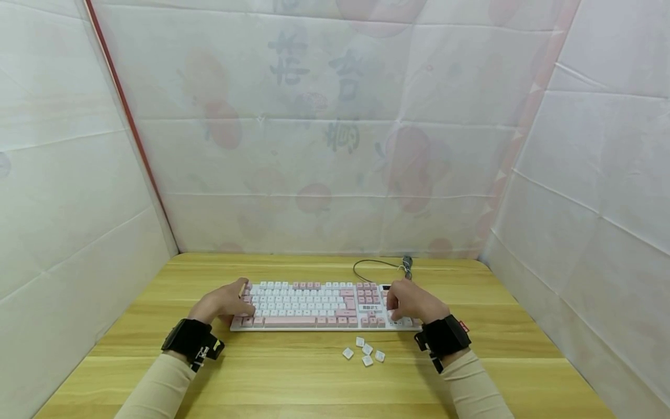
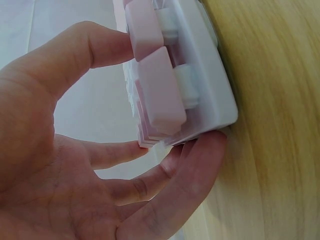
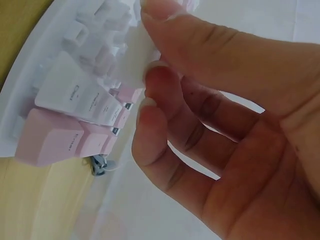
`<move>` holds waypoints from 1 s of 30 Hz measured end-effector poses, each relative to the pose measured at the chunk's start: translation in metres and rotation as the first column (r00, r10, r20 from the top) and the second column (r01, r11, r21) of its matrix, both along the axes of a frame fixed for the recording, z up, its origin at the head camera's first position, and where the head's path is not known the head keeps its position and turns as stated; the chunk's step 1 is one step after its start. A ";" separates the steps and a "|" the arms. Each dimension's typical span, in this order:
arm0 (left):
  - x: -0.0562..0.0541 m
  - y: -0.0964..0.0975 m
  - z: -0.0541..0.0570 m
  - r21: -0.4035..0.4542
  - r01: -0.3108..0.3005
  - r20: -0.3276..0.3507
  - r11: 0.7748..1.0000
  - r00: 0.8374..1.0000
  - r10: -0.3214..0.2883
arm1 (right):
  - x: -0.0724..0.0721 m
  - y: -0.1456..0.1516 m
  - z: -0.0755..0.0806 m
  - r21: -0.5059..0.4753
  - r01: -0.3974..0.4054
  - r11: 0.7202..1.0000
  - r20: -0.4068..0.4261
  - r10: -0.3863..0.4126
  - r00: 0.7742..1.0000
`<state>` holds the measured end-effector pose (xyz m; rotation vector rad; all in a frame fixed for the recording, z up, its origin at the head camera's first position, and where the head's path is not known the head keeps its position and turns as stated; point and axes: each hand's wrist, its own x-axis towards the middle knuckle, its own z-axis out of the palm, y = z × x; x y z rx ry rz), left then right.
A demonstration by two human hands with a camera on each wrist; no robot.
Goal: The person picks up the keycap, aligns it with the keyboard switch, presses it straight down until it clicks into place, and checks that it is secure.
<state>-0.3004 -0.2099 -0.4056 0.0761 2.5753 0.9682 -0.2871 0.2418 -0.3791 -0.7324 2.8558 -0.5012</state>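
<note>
A white and pink keyboard (image 1: 303,321) lies on the wooden table. At its left end my left hand (image 1: 227,301) grips the edge, thumb on the pink keys and fingers along the side of the case, as the left wrist view shows. Over the number pad, my right hand (image 1: 416,301) pinches a white keycap (image 3: 136,55) between thumb and fingertips. Bare switches (image 3: 75,34) show beside it, near the white Del key (image 3: 72,92) and the pink Enter key (image 3: 47,137). Whether the pinched keycap touches a switch is hidden by my fingers.
Several loose white keycaps (image 1: 367,349) lie on the table (image 1: 282,378) in front of the keyboard's right half. A coiled grey cable (image 1: 407,265) sits behind it. Printed cloth walls (image 1: 314,227) stand at the back and both sides.
</note>
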 end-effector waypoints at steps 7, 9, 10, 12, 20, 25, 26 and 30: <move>0.001 0.001 0.001 -0.002 -0.002 -0.003 1.000 1.000 0.002 | 0.000 -0.002 -0.003 0.005 -0.003 1.000 0.009 0.003 1.000; 0.001 0.001 0.001 -0.002 -0.001 -0.006 1.000 1.000 0.001 | 0.001 -0.002 -0.004 0.004 0.007 1.000 0.016 -0.007 1.000; 0.001 0.001 0.001 -0.001 -0.001 -0.007 1.000 1.000 0.001 | 0.001 -0.002 -0.004 0.001 0.014 1.000 0.020 -0.014 1.000; 0.001 0.001 0.001 0.000 -0.002 -0.008 1.000 1.000 0.002 | 0.002 -0.002 -0.004 0.004 0.019 1.000 0.025 -0.019 1.000; 0.001 0.000 0.000 0.008 -0.006 -0.004 1.000 1.000 0.006 | 0.003 -0.003 -0.002 -0.007 0.002 1.000 0.027 -0.002 1.000; 0.001 0.000 0.001 0.011 -0.001 -0.002 1.000 1.000 0.001 | 0.004 -0.003 -0.002 -0.017 -0.003 1.000 0.031 0.003 1.000; 0.001 0.000 0.001 0.012 -0.001 -0.002 1.000 1.000 0.001 | 0.005 -0.003 -0.003 -0.015 -0.003 1.000 0.028 0.003 1.000; 0.001 0.000 0.001 0.012 -0.001 -0.004 1.000 1.000 0.001 | 0.006 -0.003 -0.002 -0.010 0.006 1.000 0.023 -0.005 1.000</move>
